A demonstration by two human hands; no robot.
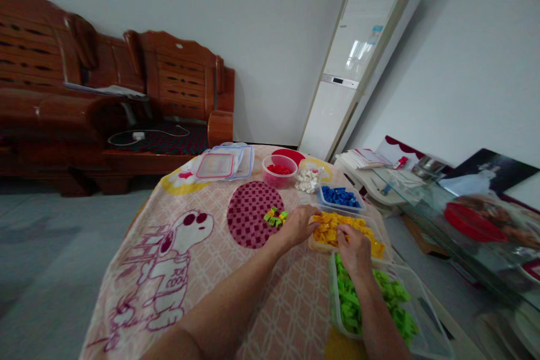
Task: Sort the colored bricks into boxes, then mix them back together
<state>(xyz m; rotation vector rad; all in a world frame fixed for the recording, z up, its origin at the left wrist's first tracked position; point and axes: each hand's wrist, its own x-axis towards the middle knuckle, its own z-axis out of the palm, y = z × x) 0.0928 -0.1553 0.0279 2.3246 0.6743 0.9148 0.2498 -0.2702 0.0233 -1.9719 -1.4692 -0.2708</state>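
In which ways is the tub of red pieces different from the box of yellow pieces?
The tub of red pieces is round, while the box of yellow pieces is rectangular. The tub stands farther from the camera than the box. No hand is at the tub, whereas the left hand and the right hand are both at the box. Both containers are open at the top and hold many small pieces.

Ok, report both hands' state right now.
Left hand: fingers bent at the yellow pieces; can't tell if it grips any.
Right hand: fingers curled over them; can't tell if it holds one.
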